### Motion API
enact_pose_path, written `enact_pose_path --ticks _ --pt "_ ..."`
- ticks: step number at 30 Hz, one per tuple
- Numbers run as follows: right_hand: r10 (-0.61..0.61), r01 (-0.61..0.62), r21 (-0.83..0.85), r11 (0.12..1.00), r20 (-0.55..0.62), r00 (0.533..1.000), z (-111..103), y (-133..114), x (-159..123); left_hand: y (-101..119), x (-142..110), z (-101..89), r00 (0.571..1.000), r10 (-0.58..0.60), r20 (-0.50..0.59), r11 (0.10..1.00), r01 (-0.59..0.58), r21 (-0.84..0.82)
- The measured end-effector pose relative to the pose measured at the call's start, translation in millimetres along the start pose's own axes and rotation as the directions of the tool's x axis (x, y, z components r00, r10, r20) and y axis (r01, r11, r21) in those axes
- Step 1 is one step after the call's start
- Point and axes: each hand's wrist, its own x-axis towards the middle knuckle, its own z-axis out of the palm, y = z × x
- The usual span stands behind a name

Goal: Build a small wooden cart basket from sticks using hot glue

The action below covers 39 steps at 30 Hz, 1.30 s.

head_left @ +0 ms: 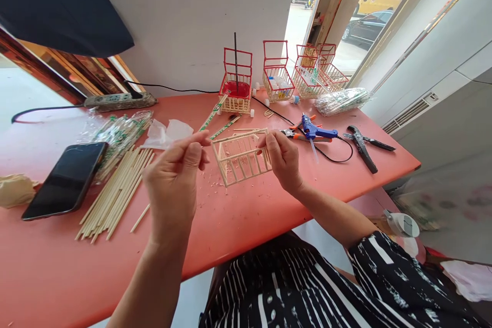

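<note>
A small open frame of bamboo sticks [246,154], built with rails and short slats, is held up over the table. My right hand [282,159] pinches it at its right end, thumb and fingers closed on the sticks. Just off the frame's upper left corner is my left hand [175,177], fingers curled and thumb drawn in towards the index finger. Whatever is between them, if anything, is too small to make out. Pale wood scraps [249,189] lie under the frame.
Loose bamboo sticks [115,195], a phone [67,179] and bagged sticks [125,136] lie left. Behind stand red-handled stick carts [279,82], one with a red tub [236,88]. A blue glue gun [317,130], orange-handled pliers [298,136] and black-handled pliers [363,146] lie right.
</note>
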Motion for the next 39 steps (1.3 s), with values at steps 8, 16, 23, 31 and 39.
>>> enact_pose_path --ticks 8,16,23,31,39 --pt "-0.037 0.037 0.004 0.999 0.009 0.999 3 3 -2 -12 -7 7.1 0.999 -0.042 0.001 0.997 0.042 -0.062" --pt "-0.043 0.042 0.026 0.999 0.014 0.999 6 5 -6 -11 -11 5.5 0.998 -0.06 -0.028 0.995 0.058 -0.081" --pt "-0.05 0.05 0.002 0.999 0.001 0.999 8 4 -8 -6 -15 5.8 0.997 -0.06 -0.057 0.992 0.054 -0.11" --pt "-0.048 0.048 -0.002 0.999 0.0 0.999 9 3 -10 -3 -18 8.2 0.995 -0.063 -0.076 0.994 0.055 -0.096" --pt "-0.067 0.067 0.008 0.998 0.002 0.998 9 3 -10 -4 -17 6.3 0.996 -0.047 -0.071 0.997 0.042 -0.068"
